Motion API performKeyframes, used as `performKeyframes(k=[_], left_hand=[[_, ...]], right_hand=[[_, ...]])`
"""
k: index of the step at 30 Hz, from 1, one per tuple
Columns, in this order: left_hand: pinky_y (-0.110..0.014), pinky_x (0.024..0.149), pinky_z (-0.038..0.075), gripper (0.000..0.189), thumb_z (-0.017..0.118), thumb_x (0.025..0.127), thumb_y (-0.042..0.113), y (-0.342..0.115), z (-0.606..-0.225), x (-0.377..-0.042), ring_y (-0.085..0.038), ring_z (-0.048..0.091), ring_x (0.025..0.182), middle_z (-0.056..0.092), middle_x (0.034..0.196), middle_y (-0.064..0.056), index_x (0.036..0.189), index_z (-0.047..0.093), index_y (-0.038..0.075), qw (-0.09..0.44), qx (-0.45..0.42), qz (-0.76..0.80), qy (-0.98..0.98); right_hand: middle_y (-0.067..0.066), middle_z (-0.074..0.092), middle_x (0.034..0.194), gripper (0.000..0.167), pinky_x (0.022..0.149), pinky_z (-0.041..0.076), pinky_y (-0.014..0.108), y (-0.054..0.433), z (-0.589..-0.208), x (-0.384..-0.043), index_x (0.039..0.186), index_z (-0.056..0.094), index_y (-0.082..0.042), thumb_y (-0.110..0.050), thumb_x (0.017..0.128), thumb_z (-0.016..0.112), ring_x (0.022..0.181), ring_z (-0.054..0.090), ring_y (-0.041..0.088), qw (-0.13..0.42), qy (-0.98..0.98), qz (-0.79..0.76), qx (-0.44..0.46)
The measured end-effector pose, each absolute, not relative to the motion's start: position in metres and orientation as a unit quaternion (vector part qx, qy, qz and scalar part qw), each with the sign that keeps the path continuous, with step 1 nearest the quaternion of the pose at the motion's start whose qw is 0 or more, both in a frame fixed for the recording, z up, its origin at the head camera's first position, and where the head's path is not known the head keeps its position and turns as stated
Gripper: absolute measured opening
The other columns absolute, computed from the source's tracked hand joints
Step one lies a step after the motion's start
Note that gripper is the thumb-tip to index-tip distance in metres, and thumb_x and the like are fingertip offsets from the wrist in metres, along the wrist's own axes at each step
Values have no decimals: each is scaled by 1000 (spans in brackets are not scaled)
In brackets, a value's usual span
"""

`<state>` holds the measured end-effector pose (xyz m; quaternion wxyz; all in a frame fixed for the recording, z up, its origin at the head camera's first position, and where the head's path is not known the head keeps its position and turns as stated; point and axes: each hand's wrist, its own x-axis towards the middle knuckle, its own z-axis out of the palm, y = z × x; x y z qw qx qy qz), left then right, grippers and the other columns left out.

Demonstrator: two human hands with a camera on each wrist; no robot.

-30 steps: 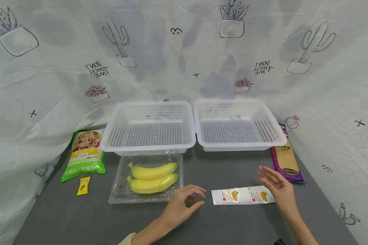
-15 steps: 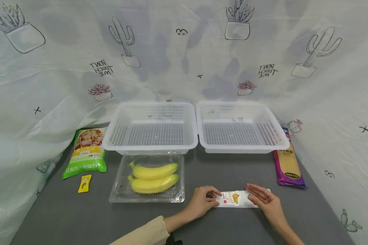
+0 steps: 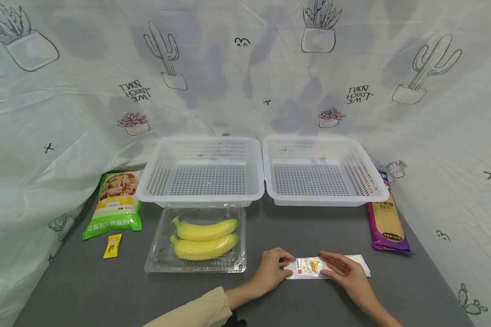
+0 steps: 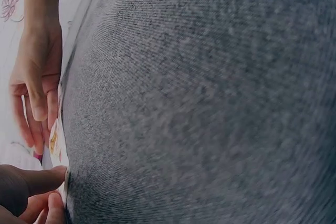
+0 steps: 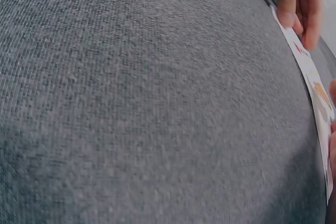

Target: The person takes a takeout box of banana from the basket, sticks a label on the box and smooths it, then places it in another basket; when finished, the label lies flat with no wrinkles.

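Observation:
A white strip of labels (image 3: 306,267) printed with bananas lies across the dark table in the head view. At its left end, my left hand (image 3: 272,269) pinches the edge between thumb and fingers. My right hand (image 3: 347,274) is over the right part of the strip, fingers fairly straight and thumb apart, covering some of the print. The strip's right end (image 3: 360,262) sticks out beyond this hand at a slight angle. In the left wrist view, the left thumb (image 4: 50,179) presses the strip's edge. The right wrist view shows the strip (image 5: 310,85) running along its right side.
Left of the hands, a clear plastic box (image 3: 155,261) holds two bananas (image 3: 204,247). Two white baskets (image 3: 200,198) (image 3: 327,199) stand behind. A green food bag (image 3: 116,204) and small yellow packet (image 3: 112,245) lie left; a purple noodle packet (image 3: 388,222) lies right.
My left hand has moved right and taken hold of the strip's left end. My right hand has shifted left over the strip, whose right end now shows beyond it, angled.

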<state>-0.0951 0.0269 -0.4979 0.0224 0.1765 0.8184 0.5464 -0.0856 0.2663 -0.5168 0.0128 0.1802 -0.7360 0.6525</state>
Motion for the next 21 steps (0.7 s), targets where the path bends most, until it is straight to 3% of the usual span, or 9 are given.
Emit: performKeyframes(k=[11,16,21], left_hand=[[-13,73,52,28,77,66,-16,30,-496,-98,-11,62,82,62,84,-7,90,73,-4,37,171,539,824],[-14,74,52,28,77,66,-17,29,-500,-100,-13,62,83,61,85,-7,91,72,-4,44,166,556,813],[-14,73,52,28,77,66,-16,28,-501,-100,-11,61,82,61,84,-7,90,72,-3,42,170,546,819]], right_hand=[[32,57,119,37,78,54,25,254,-512,-83,105,63,15,17,70,74,111,60,6,66,-767,605,203],[30,58,107,33,71,55,21,253,-513,-82,100,64,15,18,69,75,94,62,4,68,-783,590,187],[13,67,88,28,63,50,13,248,-514,-80,95,70,4,10,70,78,76,59,1,94,-835,522,148]])
